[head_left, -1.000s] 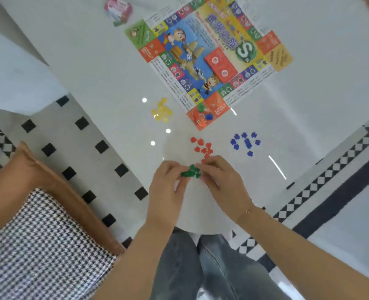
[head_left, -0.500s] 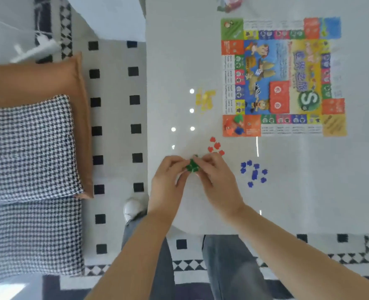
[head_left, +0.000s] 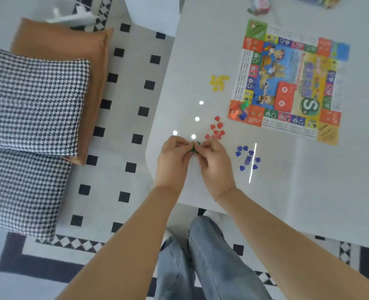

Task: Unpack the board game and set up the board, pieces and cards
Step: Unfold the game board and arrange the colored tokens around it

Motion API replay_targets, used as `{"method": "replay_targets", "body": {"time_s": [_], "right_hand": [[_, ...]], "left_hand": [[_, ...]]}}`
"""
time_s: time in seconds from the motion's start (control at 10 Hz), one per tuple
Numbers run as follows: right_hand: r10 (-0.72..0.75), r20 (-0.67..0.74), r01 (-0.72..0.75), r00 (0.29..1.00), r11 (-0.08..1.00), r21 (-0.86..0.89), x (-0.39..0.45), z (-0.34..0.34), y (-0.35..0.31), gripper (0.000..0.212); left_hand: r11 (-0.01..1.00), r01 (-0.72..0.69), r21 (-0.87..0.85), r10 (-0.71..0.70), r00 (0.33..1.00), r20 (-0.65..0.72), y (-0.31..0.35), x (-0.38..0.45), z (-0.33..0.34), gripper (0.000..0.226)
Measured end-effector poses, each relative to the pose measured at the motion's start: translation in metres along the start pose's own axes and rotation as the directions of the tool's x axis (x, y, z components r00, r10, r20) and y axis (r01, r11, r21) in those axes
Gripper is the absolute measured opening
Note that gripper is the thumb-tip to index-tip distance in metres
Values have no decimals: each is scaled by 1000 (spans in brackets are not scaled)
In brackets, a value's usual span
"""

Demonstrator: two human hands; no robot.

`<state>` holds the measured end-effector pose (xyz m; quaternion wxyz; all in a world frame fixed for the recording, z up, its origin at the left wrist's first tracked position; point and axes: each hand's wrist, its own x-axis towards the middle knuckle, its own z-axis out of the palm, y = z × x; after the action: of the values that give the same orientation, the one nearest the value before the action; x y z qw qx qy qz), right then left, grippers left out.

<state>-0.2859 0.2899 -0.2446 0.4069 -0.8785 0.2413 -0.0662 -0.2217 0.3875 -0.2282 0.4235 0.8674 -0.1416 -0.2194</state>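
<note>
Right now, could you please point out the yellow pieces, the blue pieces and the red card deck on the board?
yellow pieces (head_left: 218, 82), head view, middle of the pile.
blue pieces (head_left: 247, 158), head view, centre of the cluster.
red card deck (head_left: 285, 96), head view, top card's face.

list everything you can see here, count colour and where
board: one, multicoloured, flat on the table's far right
red cards: one stack, on the board's middle
pawns: a few, red, green and blue, on the board's near left corner
yellow pieces: small pile, left of the board
red pieces: loose group, just beyond the hands
blue pieces: loose group, right of the hands
green pieces: count hidden, pinched between both hands
packet: one, pink, table's far edge
table: one, white
cushions: two houndstooth, one tan, on the left
rug: white with black squares
left hand: fingers on the green pieces
right hand: fingers on the green pieces
</note>
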Motion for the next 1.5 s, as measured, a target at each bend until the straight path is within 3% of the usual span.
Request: {"method": "replay_targets", "body": {"time_s": [0.2,0.3,0.4,0.5,0.6,0.7,0.9,1.0,1.2,1.3,1.5], "right_hand": [[-21,29,24,999,995,-92,-41,-12,10,19],[-65,85,74,994,991,-110,-63,-29,21,19],[-50,114,67,992,986,-152,-81,-51,40,18],[-23,131,41,991,990,-137,-100,-70,55,21],[3,108,14,994,989,-149,-108,-86,75,26],[114,52,-106,992,985,-136,-114,-104,84,24],[209,-77,-217,975,970,-113,-111,-147,120,20],[295,-128,-304,947,951,-56,-103,-171,144,13],[427,-202,-417,881,904,94,-91,-212,188,21],[416,-206,-412,886,909,62,-61,-244,209,24],[518,-209,-479,830,852,212,-5,-289,243,13]], "left_hand": [[998,4,67,-4,1000,9,1,-46,15,12],[998,62,0,-62,997,50,7,-70,24,12],[989,-48,139,29,990,136,11,-86,45,14],[983,-74,168,45,984,170,22,-98,62,14],[980,-110,165,77,978,196,37,-97,82,13],[975,-149,164,101,959,266,55,-94,102,14],[980,-130,151,68,930,361,100,-82,152,15],[996,-19,88,-18,914,405,128,-70,180,11],[994,105,-17,-86,890,448,174,-45,235,9],[1000,20,16,-25,905,425,198,-21,267,9],[989,-122,78,84,921,381,237,25,316,11]]}}
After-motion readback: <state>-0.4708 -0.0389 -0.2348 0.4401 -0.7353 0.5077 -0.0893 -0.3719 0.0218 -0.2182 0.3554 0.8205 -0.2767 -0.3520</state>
